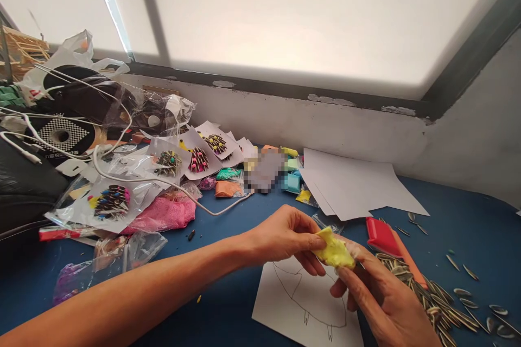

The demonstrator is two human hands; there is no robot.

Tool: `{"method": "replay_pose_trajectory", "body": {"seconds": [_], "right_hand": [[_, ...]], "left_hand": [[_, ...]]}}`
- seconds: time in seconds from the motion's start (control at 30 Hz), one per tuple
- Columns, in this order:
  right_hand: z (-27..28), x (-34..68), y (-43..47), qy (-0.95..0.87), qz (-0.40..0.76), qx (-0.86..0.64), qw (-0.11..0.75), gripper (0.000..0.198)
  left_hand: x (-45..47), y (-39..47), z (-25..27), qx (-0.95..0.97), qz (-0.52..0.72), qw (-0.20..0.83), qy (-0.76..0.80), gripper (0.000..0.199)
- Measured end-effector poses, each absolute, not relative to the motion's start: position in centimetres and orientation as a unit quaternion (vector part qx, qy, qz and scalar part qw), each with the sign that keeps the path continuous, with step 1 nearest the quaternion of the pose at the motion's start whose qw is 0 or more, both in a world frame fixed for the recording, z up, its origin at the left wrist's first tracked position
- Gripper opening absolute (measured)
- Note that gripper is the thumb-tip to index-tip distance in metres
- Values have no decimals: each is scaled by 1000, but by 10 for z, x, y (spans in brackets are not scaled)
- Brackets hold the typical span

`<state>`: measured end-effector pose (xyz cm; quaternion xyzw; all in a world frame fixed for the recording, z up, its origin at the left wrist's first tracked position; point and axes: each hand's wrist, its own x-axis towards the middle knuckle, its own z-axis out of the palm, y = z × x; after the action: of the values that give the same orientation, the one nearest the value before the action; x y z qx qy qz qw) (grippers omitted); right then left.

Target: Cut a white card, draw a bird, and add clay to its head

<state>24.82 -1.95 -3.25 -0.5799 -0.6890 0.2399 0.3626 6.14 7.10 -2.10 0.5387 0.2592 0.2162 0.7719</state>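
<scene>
A piece of soft yellow modelling clay (336,250) is stretched flat and uneven between my hands. My left hand (287,238) pinches its left end between thumb and fingers. The right end is gripped by my right hand (376,287), thumb below and fingers behind. Under both hands lies a white sheet (277,309) with a pencil outline of a rounded animal with short legs, partly covered by my right hand. Beside my right hand are a pile of striped sunflower seeds (443,309), a red packet (382,236) and an orange strip (413,265).
Blank paper sheets (354,179) lie by the wall. Small clay packets (228,189) stand at the back middle near a blurred patch. Seed-covered animal figures (199,160) on paper, a pink cloth (166,211), a white cable (163,179) and plastic bags (138,246) crowd the left.
</scene>
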Motion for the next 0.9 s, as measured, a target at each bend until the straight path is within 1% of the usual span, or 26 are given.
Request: {"method": "replay_pose_trajectory", "body": {"seconds": [0.17,0.27,0.37,0.53,0.6,0.77,0.9], "right_hand": [[-27,253,-21,-713,192,-570,362,28],[-27,254,-21,-718,186,-563,364,23],[-29,252,-20,-710,211,-564,365,27],[-37,251,-21,-702,254,-568,347,32],[-39,251,-22,-704,248,-568,347,30],[-35,247,-22,-718,228,-556,350,24],[-30,247,-21,-715,208,-567,352,22]], "left_hand": [[62,70,-17,500,258,786,257,42],[61,71,-17,501,232,796,247,39],[61,72,-21,520,225,789,239,38],[65,69,-28,530,255,764,265,35],[67,67,-29,526,266,760,274,37],[69,64,-28,525,273,758,273,49],[66,67,-26,525,255,773,249,48]]}}
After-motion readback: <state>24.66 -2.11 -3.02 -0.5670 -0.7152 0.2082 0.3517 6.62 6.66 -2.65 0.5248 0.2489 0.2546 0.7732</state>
